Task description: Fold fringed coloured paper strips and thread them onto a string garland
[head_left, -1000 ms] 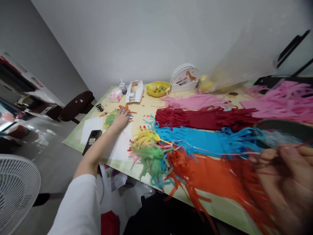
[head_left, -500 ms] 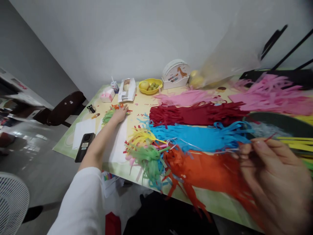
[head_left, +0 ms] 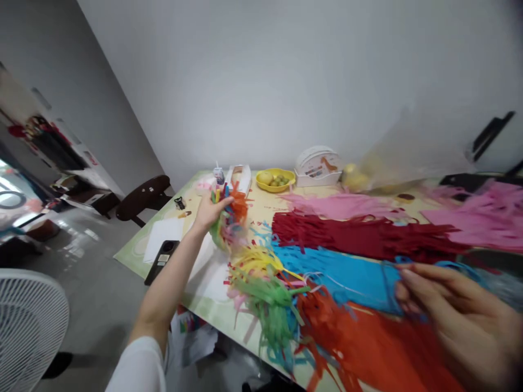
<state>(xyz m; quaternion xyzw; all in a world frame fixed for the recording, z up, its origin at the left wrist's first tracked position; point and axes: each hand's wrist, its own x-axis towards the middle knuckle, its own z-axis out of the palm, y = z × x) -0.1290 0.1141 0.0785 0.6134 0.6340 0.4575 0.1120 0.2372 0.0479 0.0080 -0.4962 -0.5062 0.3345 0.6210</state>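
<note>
My left hand (head_left: 209, 211) is closed around a bunch of mixed-colour paper strips (head_left: 238, 208), raised above the left part of the table. Orange, green and pink ends hang out of it. At the right, my right hand (head_left: 453, 313) pinches a thin blue paper strip (head_left: 387, 286) over the blue fringed paper (head_left: 347, 271). Nearer to me lies orange fringed paper (head_left: 376, 340); behind is dark red fringed paper (head_left: 355, 235). A loose heap of green strips (head_left: 269, 296) and yellow strips (head_left: 255, 260) sits between my hands. Motion blurs the right fingers somewhat.
Pink fringed paper (head_left: 339, 206) lies toward the wall. Along the back stand a yellow fruit bowl (head_left: 275, 188), a white plate holder (head_left: 318, 177) and a clear plastic bag (head_left: 417, 155). A phone (head_left: 162, 260) rests at the left edge. A white fan (head_left: 30, 326) stands beside the table.
My left hand has lifted the bunch of paper strips off the table. My right hand now pinches a blue strip where a thin red one showed before. The view has tilted up and left.
</note>
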